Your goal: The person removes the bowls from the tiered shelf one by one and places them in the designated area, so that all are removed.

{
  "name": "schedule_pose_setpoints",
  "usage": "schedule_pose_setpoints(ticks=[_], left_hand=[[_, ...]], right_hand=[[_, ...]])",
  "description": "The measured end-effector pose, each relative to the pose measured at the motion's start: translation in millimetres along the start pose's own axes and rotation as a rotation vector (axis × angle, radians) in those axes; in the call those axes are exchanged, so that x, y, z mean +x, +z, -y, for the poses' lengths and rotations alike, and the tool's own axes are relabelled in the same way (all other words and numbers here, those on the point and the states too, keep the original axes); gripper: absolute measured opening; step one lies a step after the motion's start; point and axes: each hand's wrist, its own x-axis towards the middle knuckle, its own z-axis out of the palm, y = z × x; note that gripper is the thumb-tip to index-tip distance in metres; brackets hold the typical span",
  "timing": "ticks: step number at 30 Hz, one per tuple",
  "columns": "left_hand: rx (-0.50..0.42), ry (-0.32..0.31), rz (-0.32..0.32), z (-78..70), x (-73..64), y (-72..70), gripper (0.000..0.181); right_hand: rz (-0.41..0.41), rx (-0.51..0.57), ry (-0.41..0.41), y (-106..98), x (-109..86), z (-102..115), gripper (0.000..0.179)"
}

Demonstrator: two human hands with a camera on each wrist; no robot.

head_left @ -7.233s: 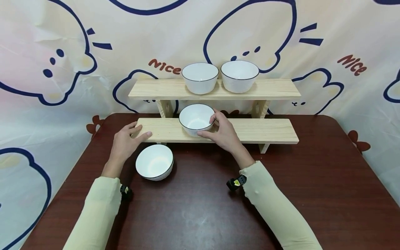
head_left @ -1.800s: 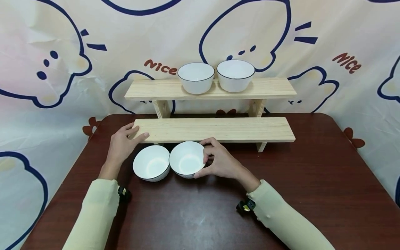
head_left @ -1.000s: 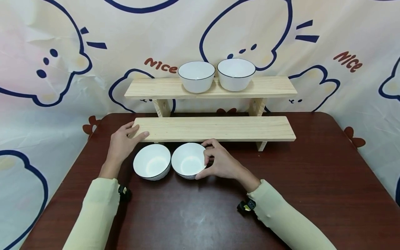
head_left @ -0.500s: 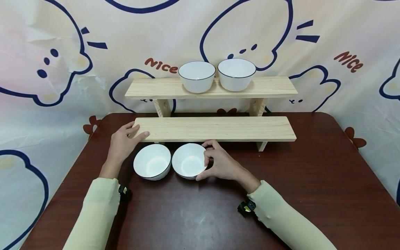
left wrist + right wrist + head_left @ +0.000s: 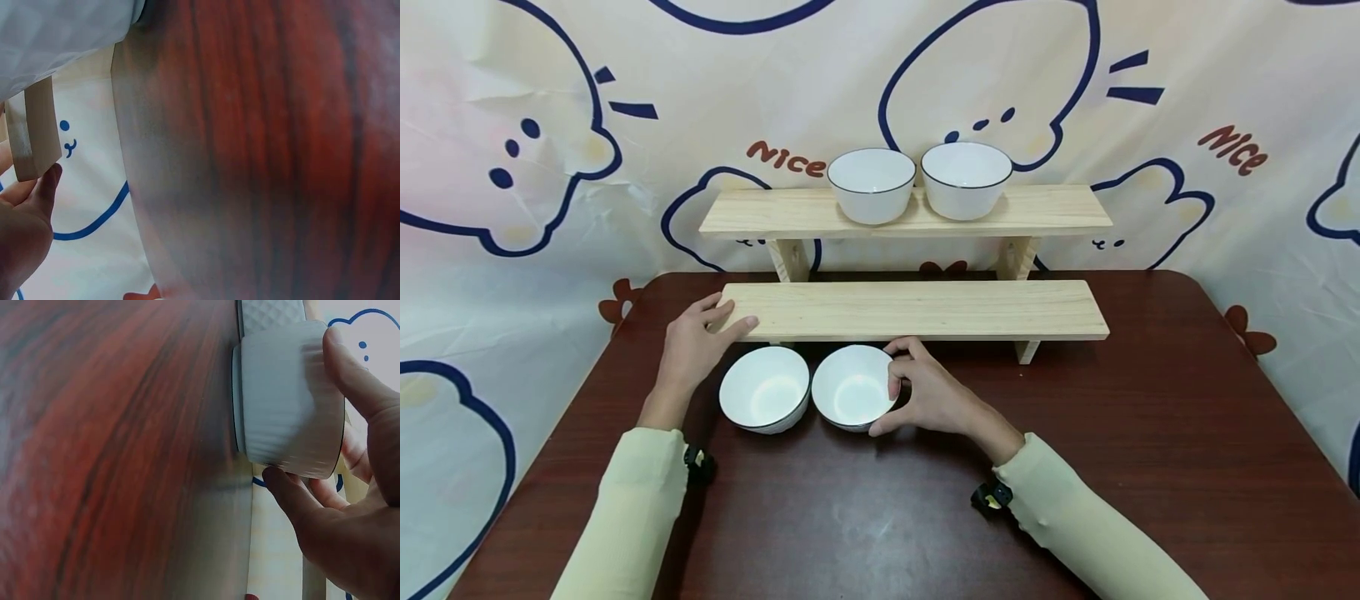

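Observation:
On the table in front of the two-tier wooden shelf stand two white bowls with dark rims, side by side. My right hand holds the right bowl by its right side, thumb at the near rim and fingers at the far side. In the right wrist view that bowl shows ribbed walls between thumb and fingers. The left bowl stands close beside it; a diamond-patterned wall fills the left wrist view's top corner. My left hand grips the left end of the lower shelf board.
Two more white bowls, a left one and a right one, sit on the upper shelf board. A cartoon-printed cloth hangs behind the dark brown table.
My right hand has moved the bowl from the lower shelf down to the table, beside the left bowl, then shifted it slightly right. My left hand has stayed on the shelf end.

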Motion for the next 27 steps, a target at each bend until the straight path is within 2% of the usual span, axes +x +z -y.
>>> schedule_pose_setpoints(ticks=[14,21,27], left_hand=[[-0.001,-0.003,-0.002,0.5,0.7,0.0,0.073],[-0.002,-0.005,0.000,-0.4,0.2,0.0,0.073],[-0.001,-0.002,0.000,0.1,-0.2,0.2,0.073]], right_hand=[[0.015,-0.024,-0.011,-5.4,0.0,-5.7,0.048],[-0.008,-0.037,-0.050,-15.1,-1.3,-7.0,0.035],[-0.018,-0.015,-0.043,-24.4,-2.1,-8.6,0.032]])
